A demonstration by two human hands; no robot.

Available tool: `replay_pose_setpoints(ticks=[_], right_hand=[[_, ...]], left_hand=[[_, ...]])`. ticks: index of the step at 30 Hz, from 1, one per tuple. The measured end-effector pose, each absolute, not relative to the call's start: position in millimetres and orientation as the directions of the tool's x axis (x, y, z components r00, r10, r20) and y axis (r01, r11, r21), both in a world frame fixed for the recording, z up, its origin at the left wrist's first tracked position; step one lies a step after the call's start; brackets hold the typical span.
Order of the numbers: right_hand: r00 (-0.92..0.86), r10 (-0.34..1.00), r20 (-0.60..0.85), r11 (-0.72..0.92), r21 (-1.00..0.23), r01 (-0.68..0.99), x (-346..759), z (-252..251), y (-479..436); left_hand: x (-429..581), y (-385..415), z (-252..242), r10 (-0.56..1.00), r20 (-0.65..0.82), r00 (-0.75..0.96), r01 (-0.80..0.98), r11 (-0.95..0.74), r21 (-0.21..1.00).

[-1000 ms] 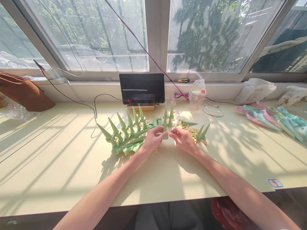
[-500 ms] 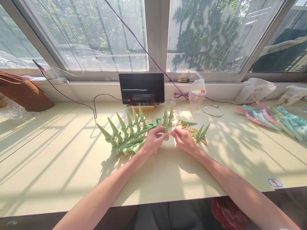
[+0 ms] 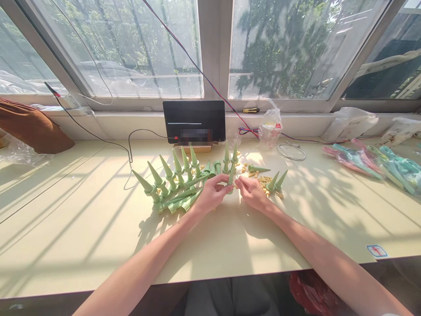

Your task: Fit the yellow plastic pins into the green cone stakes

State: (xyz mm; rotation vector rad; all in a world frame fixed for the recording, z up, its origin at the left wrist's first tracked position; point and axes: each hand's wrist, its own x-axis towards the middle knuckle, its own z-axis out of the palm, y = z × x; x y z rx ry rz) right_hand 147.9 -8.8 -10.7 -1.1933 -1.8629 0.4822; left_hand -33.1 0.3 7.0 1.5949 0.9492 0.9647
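My left hand (image 3: 213, 191) is closed around a pointed green plastic cone (image 3: 231, 174), which stands tip up between its thumb and fingers. Close to the cone's right side, my right hand (image 3: 252, 193) makes a pinch; whatever is between its fingertips is too small to make out. A row of similar green cones with collars (image 3: 170, 173) stands to the left. In front of that row lie several loose green tapered pieces (image 3: 179, 202). Small yellow pegs (image 3: 264, 180) are scattered beyond my right hand, beside two upright green cones (image 3: 279, 181).
A dark tablet (image 3: 194, 120) leans at the back by the window. A wrapped cup (image 3: 271, 129), a coiled grey cable (image 3: 291, 152) and pink and green plastic items (image 3: 358, 160) lie rightward. A brown cloth bag (image 3: 33, 125) sits at far left.
The cone in my left hand has shifted slightly right and now leans a little to the right. My right hand stays pinched, in nearly the same spot.
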Motion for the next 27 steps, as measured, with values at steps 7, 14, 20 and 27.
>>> replay_pose_setpoints(ticks=[7,14,20,27], right_hand=[[-0.181,0.875,0.448,0.471,-0.702,0.534,147.9,-10.5,-8.6],[-0.179,0.88,0.44,0.464,-0.716,0.521,147.6,-10.1,-8.8],[-0.14,0.893,0.428,0.433,-0.734,0.523,146.2,-9.7,-9.2],[-0.152,0.916,0.37,0.399,-0.812,0.426,146.5,-8.2,-11.7]], left_hand=[[-32.4,-2.9,9.4,0.9,0.178,0.398,0.153,-0.256,0.954],[-32.9,-3.5,7.1,0.889,0.218,0.403,0.205,-0.32,0.925],[-30.9,-3.3,6.4,0.89,0.23,0.392,0.174,-0.318,0.932],[-29.9,-1.8,11.4,0.949,0.134,0.285,0.147,-0.182,0.972]])
